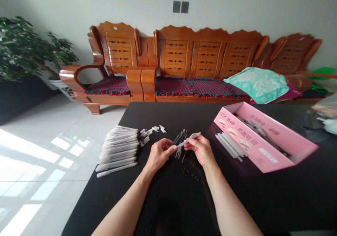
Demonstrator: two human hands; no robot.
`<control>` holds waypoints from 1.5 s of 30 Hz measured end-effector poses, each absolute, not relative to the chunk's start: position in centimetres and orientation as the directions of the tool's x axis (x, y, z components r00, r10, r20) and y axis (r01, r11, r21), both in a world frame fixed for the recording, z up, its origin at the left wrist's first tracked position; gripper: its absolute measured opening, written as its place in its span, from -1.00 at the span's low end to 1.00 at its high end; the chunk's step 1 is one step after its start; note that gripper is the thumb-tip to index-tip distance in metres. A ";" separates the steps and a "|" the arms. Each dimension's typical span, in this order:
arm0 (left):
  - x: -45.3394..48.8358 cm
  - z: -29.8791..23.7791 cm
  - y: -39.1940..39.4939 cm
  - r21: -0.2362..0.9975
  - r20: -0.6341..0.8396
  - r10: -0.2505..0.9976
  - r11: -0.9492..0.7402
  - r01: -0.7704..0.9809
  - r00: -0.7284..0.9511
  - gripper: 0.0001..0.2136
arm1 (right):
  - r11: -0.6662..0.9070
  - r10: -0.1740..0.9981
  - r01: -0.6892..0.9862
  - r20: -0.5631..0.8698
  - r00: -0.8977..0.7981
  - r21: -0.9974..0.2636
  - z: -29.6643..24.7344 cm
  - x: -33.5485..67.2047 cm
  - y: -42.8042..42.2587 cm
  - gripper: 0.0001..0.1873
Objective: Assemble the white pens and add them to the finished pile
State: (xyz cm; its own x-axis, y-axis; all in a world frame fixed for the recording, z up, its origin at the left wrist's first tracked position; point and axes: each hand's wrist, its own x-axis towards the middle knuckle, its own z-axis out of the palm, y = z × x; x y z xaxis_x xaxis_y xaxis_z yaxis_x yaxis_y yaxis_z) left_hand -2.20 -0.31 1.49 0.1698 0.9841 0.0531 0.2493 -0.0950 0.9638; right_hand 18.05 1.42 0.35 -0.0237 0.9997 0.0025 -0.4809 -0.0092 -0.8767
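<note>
Between my two hands a translucent white pen barrel is held at a slant, its right end higher. My left hand pinches its lower end with thumb and fingers. Further up, my right hand has its fingers closed on the same barrel. Dark thin pen refills lie in a loose bunch just behind and below the barrel. Small black plugs are scattered on the table nearer me. On the left lies a stacked row of white pens with black ends, and beside them are small white caps.
A pink open box with printed sides stands at the right, holding items I cannot make out. Several white pen barrels lie along its left side. Beyond the black table is a wooden sofa with a turquoise cushion.
</note>
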 end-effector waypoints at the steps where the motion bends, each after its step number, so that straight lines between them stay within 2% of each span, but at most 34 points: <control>1: -2.2 1.5 -0.3 0.959 0.042 0.980 -0.094 0.269 0.194 -0.65 | -0.011 1.000 -0.480 0.001 -0.025 -0.877 0.3 18.1 1.4 -0.73; 5: -2.1 1.6 -0.5 0.951 0.012 0.960 -0.098 0.293 0.281 -0.63 | -0.013 0.999 -0.476 0.003 -0.034 -0.880 0.4 18.0 1.4 -0.72; 9: -1.9 1.7 -0.5 0.947 0.040 0.972 -0.111 0.303 0.232 -0.77 | -0.021 0.999 -0.475 0.002 -0.048 -0.880 0.4 17.9 1.4 -0.72; 11: -2.1 1.8 -0.5 0.912 0.121 0.975 -0.184 0.366 0.189 -0.79 | -0.016 0.999 -0.480 0.002 -0.036 -0.877 0.4 18.0 1.4 -0.72; 14: -2.8 2.0 -0.3 0.742 0.357 0.933 -0.310 0.595 0.040 -0.79 | 0.003 1.000 -0.493 0.003 -0.001 -0.870 0.5 18.2 1.4 -0.73; 17: -4.0 1.5 0.3 0.525 0.518 0.853 -0.258 0.811 -0.064 -0.68 | 0.012 1.000 -0.499 0.007 0.012 -0.867 0.5 18.3 1.5 -0.73; 20: -4.9 0.4 0.9 0.390 0.509 0.859 -0.176 0.904 -0.052 -0.64 | 0.010 1.000 -0.500 0.005 0.012 -0.866 0.4 18.3 1.5 -0.73; 23: -5.1 -0.5 1.2 0.326 0.456 0.890 -0.165 0.931 -0.002 -0.64 | 0.008 1.000 -0.501 0.001 0.014 -0.865 0.4 18.3 1.5 -0.73; 28: -4.6 -0.8 0.9 0.345 0.403 0.914 -0.188 0.919 0.036 -0.66 | 0.007 1.000 -0.501 0.001 0.014 -0.865 0.5 18.3 1.5 -0.73; 33: -4.5 -0.3 0.8 0.399 0.435 0.899 -0.236 0.886 0.044 -0.66 | 0.012 1.000 -0.497 0.005 0.016 -0.868 0.4 18.3 1.5 -0.73; 37: -4.8 -0.3 1.0 0.375 0.443 0.897 -0.182 0.909 -0.003 -0.64 | 0.008 1.000 -0.494 0.008 0.002 -0.869 0.3 18.3 1.5 -0.73; 40: -4.6 -0.8 1.1 0.374 0.397 0.917 -0.190 0.908 0.029 -0.64 | 0.007 1.000 -0.490 0.011 -0.005 -0.872 0.3 18.3 1.5 -0.73; 45: -3.9 -1.0 0.8 0.479 0.395 0.916 -0.265 0.837 0.064 -0.66 | 0.003 1.000 -0.492 0.009 -0.010 -0.871 0.3 18.3 1.5 -0.74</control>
State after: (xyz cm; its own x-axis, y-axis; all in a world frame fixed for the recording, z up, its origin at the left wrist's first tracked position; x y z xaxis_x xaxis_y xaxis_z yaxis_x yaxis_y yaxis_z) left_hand -3.85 0.82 -0.98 0.0642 0.9165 0.3949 0.8367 -0.2651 0.4792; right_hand 18.33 1.50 0.31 -0.0104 0.9999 0.0093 -0.4917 0.0030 -0.8708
